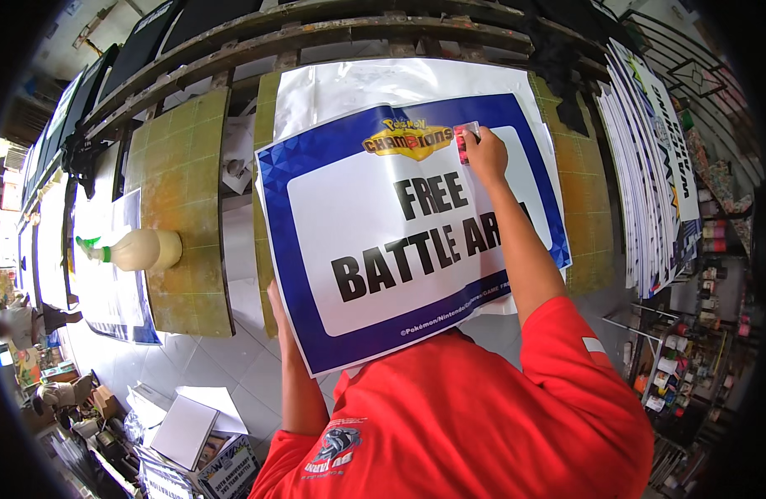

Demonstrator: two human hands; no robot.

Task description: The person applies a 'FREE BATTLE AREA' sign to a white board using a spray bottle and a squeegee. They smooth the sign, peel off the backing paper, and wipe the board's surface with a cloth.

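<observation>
A large printed poster [358, 216] with a blue border, white middle and bold black lettering lies before me over a white sheet or board [333, 87]. Near the poster's upper right, my right hand [487, 154] grips a small flat red tool, apparently a squeegee [464, 143], and presses it to the print beside the yellow logo. My left hand [276, 301] is at the poster's lower left edge, partly behind it, and its fingers are hidden. A soft crease runs down the middle of the poster, and its lower edge reaches my red shirt.
The work rests on yellowish-green cutting boards [179, 208] over a slatted frame. A cream spray bottle [146, 249] with a green nozzle is on the left board. Stacked printed panels [649, 175] stand right, near a bottle rack [670, 370]. Papers and boxes [183, 432] crowd the lower left.
</observation>
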